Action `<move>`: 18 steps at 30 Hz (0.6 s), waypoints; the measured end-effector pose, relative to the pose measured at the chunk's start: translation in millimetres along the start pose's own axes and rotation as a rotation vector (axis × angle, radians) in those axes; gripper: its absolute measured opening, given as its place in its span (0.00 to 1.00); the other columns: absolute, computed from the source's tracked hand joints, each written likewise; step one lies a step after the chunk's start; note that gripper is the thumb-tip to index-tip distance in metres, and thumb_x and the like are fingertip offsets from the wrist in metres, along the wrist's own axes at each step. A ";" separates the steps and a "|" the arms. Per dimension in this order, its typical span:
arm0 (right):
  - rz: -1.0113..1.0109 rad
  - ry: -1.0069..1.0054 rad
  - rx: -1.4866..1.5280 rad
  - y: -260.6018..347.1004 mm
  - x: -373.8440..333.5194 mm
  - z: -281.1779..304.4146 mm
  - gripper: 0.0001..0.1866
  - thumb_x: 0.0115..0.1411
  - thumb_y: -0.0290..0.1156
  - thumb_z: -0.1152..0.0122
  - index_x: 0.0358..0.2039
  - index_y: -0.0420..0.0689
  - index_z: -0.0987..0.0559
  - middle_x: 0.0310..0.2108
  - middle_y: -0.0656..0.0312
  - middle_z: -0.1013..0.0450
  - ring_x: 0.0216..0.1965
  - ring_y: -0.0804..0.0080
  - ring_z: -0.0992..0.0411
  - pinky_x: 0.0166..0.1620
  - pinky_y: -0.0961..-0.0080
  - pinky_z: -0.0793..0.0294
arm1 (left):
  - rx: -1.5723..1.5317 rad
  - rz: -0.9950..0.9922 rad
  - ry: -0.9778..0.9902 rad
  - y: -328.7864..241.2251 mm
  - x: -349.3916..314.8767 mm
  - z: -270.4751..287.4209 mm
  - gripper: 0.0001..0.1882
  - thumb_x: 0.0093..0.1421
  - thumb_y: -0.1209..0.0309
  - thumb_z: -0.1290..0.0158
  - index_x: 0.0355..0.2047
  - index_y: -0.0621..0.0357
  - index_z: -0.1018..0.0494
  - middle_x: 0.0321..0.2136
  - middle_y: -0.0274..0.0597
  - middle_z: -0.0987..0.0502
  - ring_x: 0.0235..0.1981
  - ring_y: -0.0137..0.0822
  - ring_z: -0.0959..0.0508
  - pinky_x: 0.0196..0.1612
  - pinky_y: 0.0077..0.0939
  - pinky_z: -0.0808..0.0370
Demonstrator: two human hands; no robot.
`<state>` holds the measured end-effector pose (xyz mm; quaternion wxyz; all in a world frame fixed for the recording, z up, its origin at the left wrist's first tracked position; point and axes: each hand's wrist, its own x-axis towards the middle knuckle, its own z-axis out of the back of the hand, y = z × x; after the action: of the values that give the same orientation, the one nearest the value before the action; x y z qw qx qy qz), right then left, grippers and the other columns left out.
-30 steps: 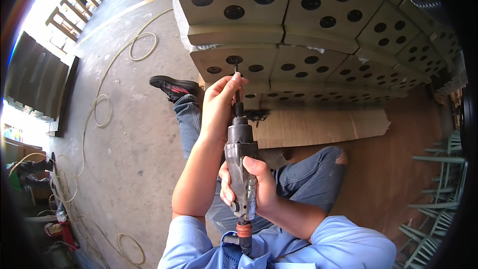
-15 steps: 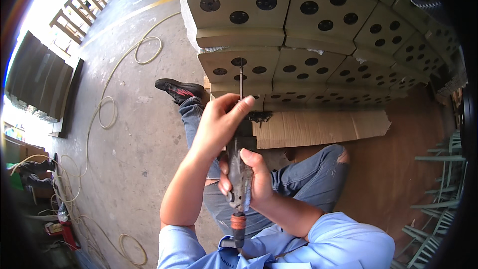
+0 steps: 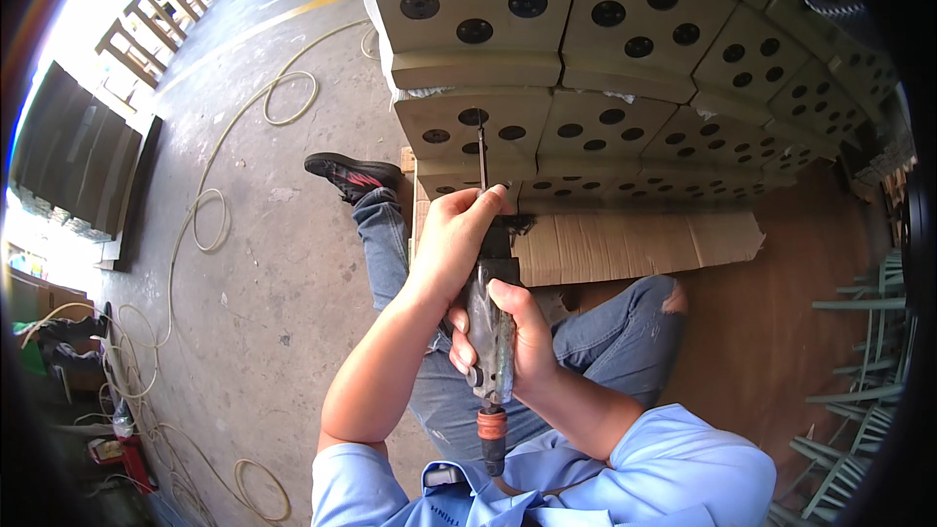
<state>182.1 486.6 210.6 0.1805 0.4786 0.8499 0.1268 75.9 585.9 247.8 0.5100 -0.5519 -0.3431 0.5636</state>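
Note:
My right hand [image 3: 532, 337] is closed round the worn grey body of an air screwdriver [image 3: 491, 317], which has an orange-red collar at its rear. My left hand [image 3: 457, 234] is closed round the front end of the same tool; some of its fingers are hidden. From there a long thin bit [image 3: 482, 161] points away from me. Its tip overlaps a black round disc [image 3: 474, 117] on a beige padded block [image 3: 527, 107]; whether it touches cannot be made out. More discs stand in groups on the stacked blocks.
Flattened cardboard [image 3: 625, 249] lies below the stack. On the left, a pale hose [image 3: 210, 171] loops across the concrete floor, near a stack of dark panels [image 3: 73, 156]. Green metal frames [image 3: 869, 371] stand at the right. My bent legs [image 3: 625, 332] flank the tool.
The screwdriver and both hands have shifted slightly right, and the tool's rear has come forward, away from my body. The left end of the block stack appears slightly farther right.

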 end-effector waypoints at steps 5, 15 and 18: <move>0.017 -0.041 0.090 0.6 -0.5 -11.5 0.17 0.69 0.43 0.48 0.43 0.39 0.30 0.29 0.55 0.28 0.20 0.67 0.26 0.26 0.69 0.22 | -0.020 0.076 0.029 -7.3 -2.5 3.4 0.28 0.65 0.48 0.46 0.40 0.66 0.18 0.42 0.47 0.20 0.46 0.33 0.25 0.56 0.27 0.32; 0.021 -0.071 -0.044 9.9 10.3 -8.3 0.22 0.69 0.50 0.50 0.40 0.40 0.28 0.30 0.57 0.28 0.20 0.69 0.26 0.25 0.69 0.24 | -0.069 0.007 -0.038 0.4 12.9 0.6 0.29 0.65 0.46 0.44 0.41 0.66 0.18 0.42 0.46 0.20 0.45 0.33 0.25 0.54 0.26 0.31; 0.034 -0.073 -0.050 10.9 15.5 -7.5 0.22 0.69 0.50 0.50 0.40 0.39 0.28 0.30 0.57 0.28 0.20 0.69 0.26 0.24 0.69 0.24 | -0.093 0.007 -0.036 0.1 17.9 1.1 0.28 0.65 0.46 0.44 0.41 0.65 0.18 0.41 0.44 0.20 0.43 0.32 0.25 0.53 0.26 0.31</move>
<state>179.9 505.1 218.7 0.2212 0.4925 0.8311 0.1336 77.1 603.1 243.0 0.4757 -0.5658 -0.3762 0.5586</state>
